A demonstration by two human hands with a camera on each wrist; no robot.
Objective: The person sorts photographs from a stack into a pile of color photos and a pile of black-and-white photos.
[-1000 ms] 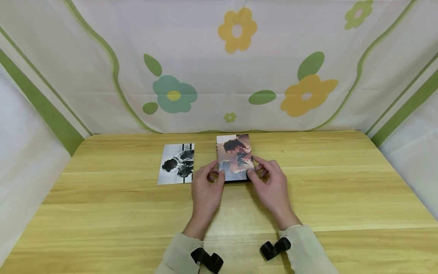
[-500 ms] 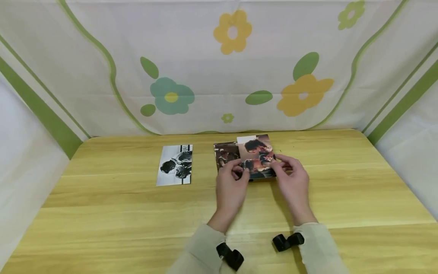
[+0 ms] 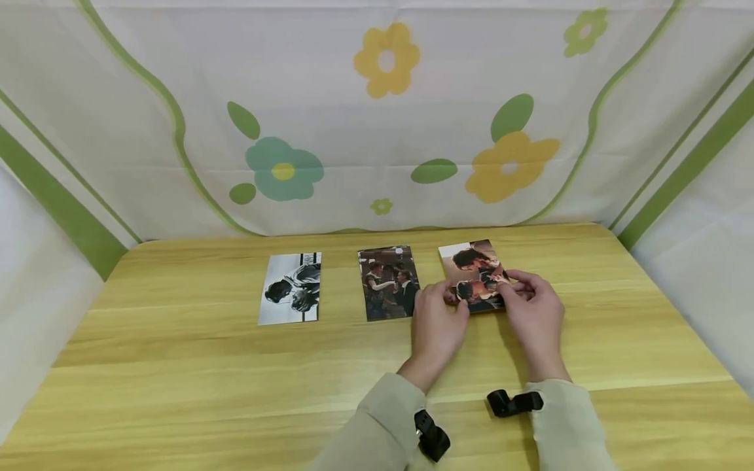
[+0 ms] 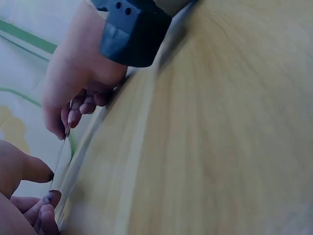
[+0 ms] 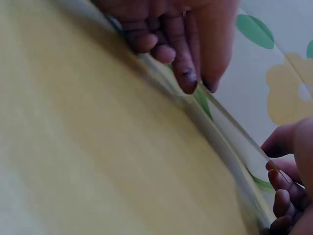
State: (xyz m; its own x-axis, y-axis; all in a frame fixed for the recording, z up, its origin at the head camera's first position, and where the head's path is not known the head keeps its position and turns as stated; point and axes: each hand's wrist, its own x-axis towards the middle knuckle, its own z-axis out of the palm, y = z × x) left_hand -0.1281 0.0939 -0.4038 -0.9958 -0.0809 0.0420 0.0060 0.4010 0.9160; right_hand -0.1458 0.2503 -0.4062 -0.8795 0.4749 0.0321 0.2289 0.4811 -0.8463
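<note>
Both hands hold a colour photo card (image 3: 473,278) by its near corners, at the right of the row on the table. My left hand (image 3: 438,324) pinches the left side, thumb on the picture. On the opposite side my right hand (image 3: 535,314) grips the card the same way, with fingers curled below. Seen edge-on in the right wrist view, the card (image 5: 237,126) spans the gap between the two hands, raised above the tabletop. A dark photo card of a couple (image 3: 389,282) lies flat just left of my left hand. Farther left rests a black-and-white photo card (image 3: 291,288).
The wooden table (image 3: 206,386) spreads toward me and to both sides. A white cloth with printed flowers (image 3: 330,98) rises along its back edge. Black devices (image 3: 432,437) are strapped at both wrists, over pale sleeves.
Both hands have moved right with the colour photo card. The dark card of the couple, first hidden beneath it, now lies fully uncovered on the table. The black-and-white card stays on the table.
</note>
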